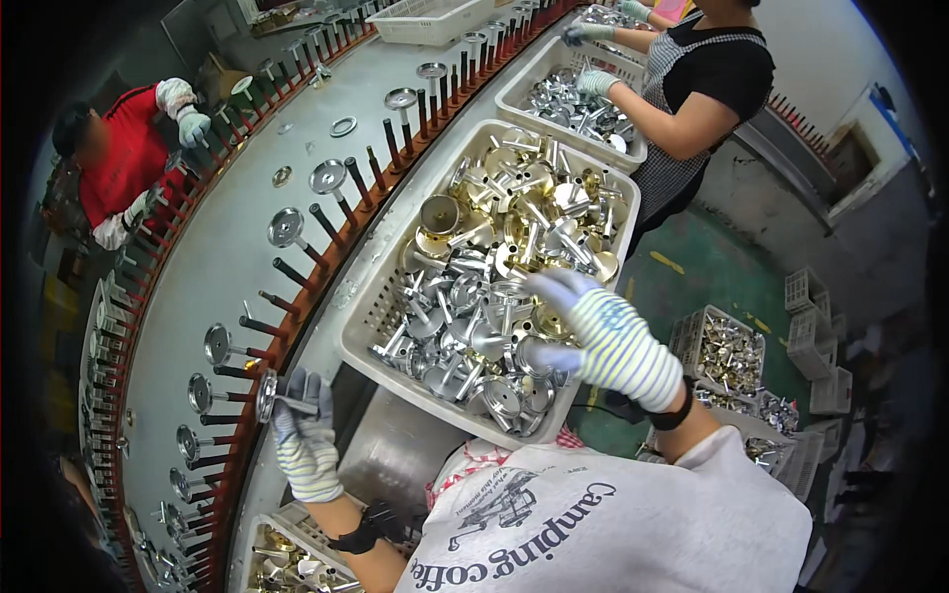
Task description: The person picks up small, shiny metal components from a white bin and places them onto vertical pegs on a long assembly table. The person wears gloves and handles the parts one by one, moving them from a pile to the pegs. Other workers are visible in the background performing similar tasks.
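My left hand (306, 440), in a striped, grey-fingered glove, pinches a shiny metal disc with a stem (268, 396) beside the row of upright pegs. The disc faces the pegs, and its stem lies along my fingers. My right hand (618, 341), gloved the same way, is over the right side of a large plastic basket (395, 388). Its thumb and fingers are spread, with nothing seen between them; the fingertips are slightly blurred. Silver stemmed discs (465, 336) fill the basket's near half, and gold-toned ones (524, 203) lie in the far half.
A curved grey table (237, 198) carries dark pegs (294, 273) on a rust-coloured rail, several with discs. One co-worker in red (129, 148) stands across it; another in a checked apron (682, 109) works at a further basket (514, 99). More filled baskets (732, 346) stand on the green floor.
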The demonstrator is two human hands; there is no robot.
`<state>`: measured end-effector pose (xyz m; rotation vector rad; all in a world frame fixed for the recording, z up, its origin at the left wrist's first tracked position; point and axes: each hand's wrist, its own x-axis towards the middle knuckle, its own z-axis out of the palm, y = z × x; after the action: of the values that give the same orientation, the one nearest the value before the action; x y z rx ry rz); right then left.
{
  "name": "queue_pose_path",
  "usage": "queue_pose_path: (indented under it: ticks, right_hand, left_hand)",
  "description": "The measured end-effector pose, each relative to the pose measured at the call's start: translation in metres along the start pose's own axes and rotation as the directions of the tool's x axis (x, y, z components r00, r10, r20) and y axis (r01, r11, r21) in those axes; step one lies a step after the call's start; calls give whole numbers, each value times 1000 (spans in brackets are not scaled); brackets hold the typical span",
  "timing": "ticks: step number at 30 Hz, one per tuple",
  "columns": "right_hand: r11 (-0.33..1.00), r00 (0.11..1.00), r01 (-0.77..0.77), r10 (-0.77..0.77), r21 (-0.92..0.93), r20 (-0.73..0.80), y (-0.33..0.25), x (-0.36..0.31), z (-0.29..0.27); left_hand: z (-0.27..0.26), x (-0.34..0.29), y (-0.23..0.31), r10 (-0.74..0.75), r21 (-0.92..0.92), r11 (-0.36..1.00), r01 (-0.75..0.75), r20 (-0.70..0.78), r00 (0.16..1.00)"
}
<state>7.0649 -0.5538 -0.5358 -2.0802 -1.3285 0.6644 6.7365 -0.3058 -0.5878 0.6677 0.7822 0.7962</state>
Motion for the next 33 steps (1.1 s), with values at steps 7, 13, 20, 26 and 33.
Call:
queue_pose_path:
  ticks: [7,13,20,26,33]
  right_hand:
    - [976,971,-210,214,-52,104,44,-19,19]
    - [968,957,-200,226,-150,183,48,2,35]
    - [984,989,-68,44,166,142,50,-7,39]
    - [639,943,-303,95,707,319,36,-15,12]
    - [-53,978,-199,44,979,202,-28,46,6]
  left_hand:
    - [15,10,-20,47,40,998,-45,-46,998]
    - [19,54,-21,372,105,927,-359,-152,916]
    - [-35,128,51,776,798,428,-424,-83,625]
    - [-91,121,67,806,992,-128,-23,117,580]
    - [-131,84,97,714,997,16,78,-67,697]
